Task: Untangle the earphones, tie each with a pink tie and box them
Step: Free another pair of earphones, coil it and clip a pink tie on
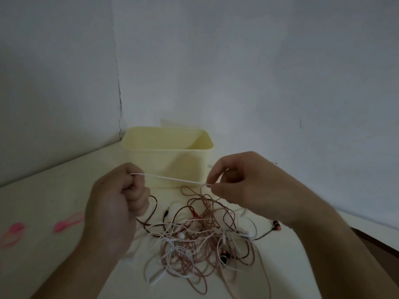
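Observation:
A tangle of earphones (194, 240) in pink, white and dark brown cords lies on the pale table in front of me. A pale pink cord (172, 179) is stretched taut between my hands above the heap. My left hand (114, 203) grips one end in a closed fist. My right hand (239, 180) pinches the other end between thumb and fingertips, with pink loops hanging from it into the tangle. Behind stands an open pale yellow box (168, 147). Two pink ties (68, 222) (13, 233) lie on the table at the left.
The table sits in a corner of two pale walls. Its right edge (367, 238) runs diagonally at the lower right. A dark earbud with an orange band (277, 225) lies apart at the right of the tangle.

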Available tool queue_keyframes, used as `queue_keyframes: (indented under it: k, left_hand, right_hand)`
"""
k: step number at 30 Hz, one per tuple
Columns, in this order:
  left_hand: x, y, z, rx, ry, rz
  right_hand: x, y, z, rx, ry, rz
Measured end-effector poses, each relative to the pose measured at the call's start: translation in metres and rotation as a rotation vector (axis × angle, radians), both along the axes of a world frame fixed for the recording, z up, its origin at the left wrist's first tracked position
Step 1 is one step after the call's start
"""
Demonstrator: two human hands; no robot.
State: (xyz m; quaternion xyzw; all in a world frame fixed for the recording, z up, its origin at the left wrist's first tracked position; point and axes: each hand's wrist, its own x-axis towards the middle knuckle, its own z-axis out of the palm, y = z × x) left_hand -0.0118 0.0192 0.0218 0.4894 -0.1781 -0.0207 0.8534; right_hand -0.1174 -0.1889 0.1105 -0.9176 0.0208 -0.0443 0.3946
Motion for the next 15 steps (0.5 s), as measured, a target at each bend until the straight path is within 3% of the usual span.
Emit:
queue_keyframes:
  k: [4, 8, 15]
  left_hand:
    - [0.012, 0.008, -0.005, -0.125, 0.133, 0.091]
    - [0.016, 0.004, -0.009, -0.012, 0.16, 0.245]
    - [0.028, 0.008, -0.015, -0.036, 0.304, 0.33]
  right_hand:
    - [-0.003, -0.018, 0.004, -0.265, -0.065, -0.125]
    - [-0.007, -0.028, 0.008, -0.033, -0.1, -0.122]
    - [-0.011, -0.039, 0.014, 0.055, -0.22, -0.228]
